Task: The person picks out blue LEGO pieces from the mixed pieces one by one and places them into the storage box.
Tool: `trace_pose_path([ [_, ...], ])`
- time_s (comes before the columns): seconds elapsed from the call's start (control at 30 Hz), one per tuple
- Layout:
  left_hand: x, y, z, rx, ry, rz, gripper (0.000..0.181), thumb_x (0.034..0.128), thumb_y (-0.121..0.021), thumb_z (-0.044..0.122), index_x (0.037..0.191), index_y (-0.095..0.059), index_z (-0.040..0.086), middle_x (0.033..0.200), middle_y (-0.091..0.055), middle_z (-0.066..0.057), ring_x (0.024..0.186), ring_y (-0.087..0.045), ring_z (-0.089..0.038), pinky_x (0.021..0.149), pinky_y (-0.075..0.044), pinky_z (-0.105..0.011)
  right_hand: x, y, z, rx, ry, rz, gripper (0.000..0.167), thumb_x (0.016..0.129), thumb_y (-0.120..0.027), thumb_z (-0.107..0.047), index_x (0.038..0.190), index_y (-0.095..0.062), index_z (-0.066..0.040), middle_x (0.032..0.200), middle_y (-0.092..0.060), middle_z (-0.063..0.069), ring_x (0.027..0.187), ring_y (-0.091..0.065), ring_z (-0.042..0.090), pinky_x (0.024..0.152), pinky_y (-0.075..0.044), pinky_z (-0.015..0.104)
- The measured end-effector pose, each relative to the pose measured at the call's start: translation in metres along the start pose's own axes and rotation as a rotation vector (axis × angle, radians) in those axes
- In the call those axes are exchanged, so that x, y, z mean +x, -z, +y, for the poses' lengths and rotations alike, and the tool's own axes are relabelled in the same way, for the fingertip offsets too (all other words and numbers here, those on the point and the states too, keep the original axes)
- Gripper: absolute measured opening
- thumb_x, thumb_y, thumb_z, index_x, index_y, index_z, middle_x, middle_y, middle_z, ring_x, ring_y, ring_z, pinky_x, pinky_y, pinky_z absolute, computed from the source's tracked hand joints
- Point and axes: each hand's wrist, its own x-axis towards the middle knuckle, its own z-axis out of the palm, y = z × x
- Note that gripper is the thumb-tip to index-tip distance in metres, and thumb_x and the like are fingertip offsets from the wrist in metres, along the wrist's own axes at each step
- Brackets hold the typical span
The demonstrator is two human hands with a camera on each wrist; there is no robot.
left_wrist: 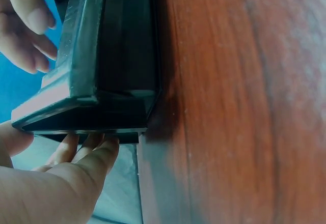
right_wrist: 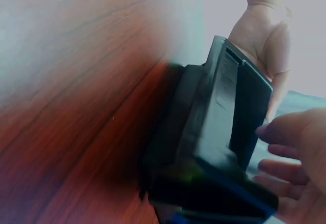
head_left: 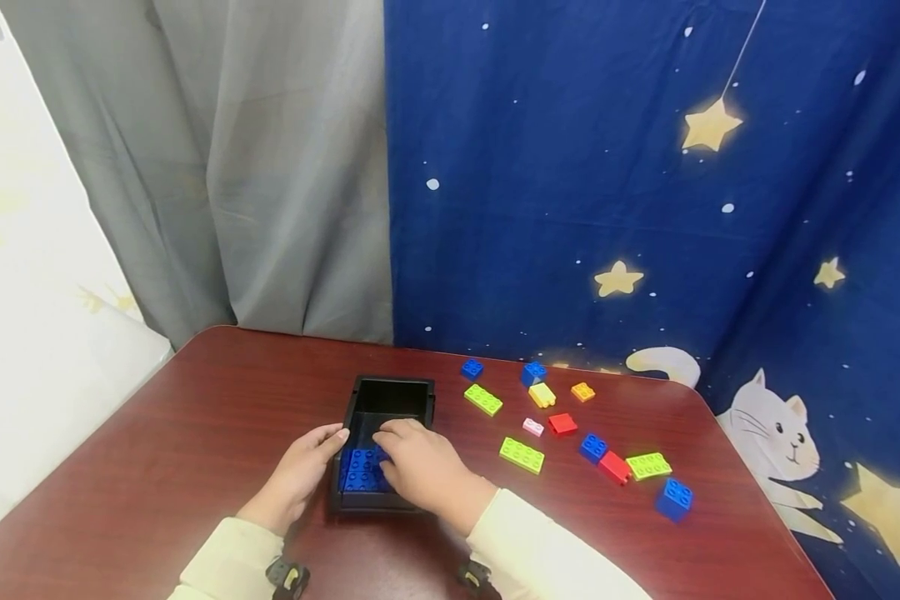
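Note:
A black box stands on the table with its long side running away from me. Blue studded toy bricks fill the near part inside it, while the far part shows a dark bare floor. My left hand grips the box's left side, thumb at the rim and fingers against the outer wall, as the left wrist view shows. Over the box is my right hand, its fingers reaching down above the blue bricks. In the right wrist view those fingers are loosely bent with nothing seen between them; contact with the bricks is hidden.
Loose toy bricks lie right of the box: lime green plates, blue bricks, red bricks, a pink one, a yellow one and an orange one. Curtains hang behind the brown table.

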Motion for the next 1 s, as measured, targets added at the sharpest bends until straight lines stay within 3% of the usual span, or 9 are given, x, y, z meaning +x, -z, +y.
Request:
trace_pose_path([
  [0.3, 0.0, 0.0, 0.001, 0.0, -0.004, 0.005, 0.049, 0.1024, -0.046, 0.023, 0.14, -0.039, -0.008, 0.145, -0.036, -0.031, 0.137, -0.029, -0.044, 0.113, -0.023, -0.056, -0.022, 0.011, 0.016, 0.071, 0.037, 0.216, 0.035, 0.09, -0.068, -0.021, 0.124, -0.065, -0.013, 0.123, -0.062, 0.0, 0.115, -0.057, 0.014, 0.084, -0.055, 0.026],
  [0.6, 0.0, -0.002, 0.003, 0.001, -0.008, 0.003, 0.049, 0.1028, -0.045, 0.023, 0.14, -0.038, -0.009, 0.144, -0.037, -0.031, 0.137, -0.029, -0.044, 0.113, -0.023, -0.056, -0.043, 0.015, 0.032, 0.08, 0.074, 0.45, 0.041, 0.08, -0.078, -0.014, 0.119, -0.067, -0.012, 0.121, -0.063, 0.004, 0.112, -0.059, 0.018, 0.087, -0.054, 0.028],
  [0.73, 0.0, -0.002, 0.001, -0.001, -0.013, 0.002, 0.049, 0.1026, -0.045, 0.021, 0.14, -0.038, -0.01, 0.144, -0.037, -0.031, 0.137, -0.03, -0.043, 0.114, -0.023, -0.055, -0.052, 0.016, 0.04, 0.062, 0.076, 0.49, 0.043, 0.076, -0.08, -0.013, 0.117, -0.067, -0.011, 0.121, -0.063, 0.006, 0.112, -0.059, 0.02, 0.09, -0.053, 0.031],
  [1.0, 0.002, -0.002, 0.001, -0.008, -0.008, 0.004, 0.049, 0.1026, -0.045, 0.021, 0.14, -0.039, -0.01, 0.145, -0.036, -0.031, 0.138, -0.029, -0.043, 0.114, -0.023, -0.054, -0.078, 0.023, 0.057, 0.02, -0.008, 0.504, 0.05, 0.072, -0.083, -0.013, 0.119, -0.065, -0.013, 0.126, -0.061, 0.008, 0.114, -0.059, 0.023, 0.087, -0.055, 0.036],
])
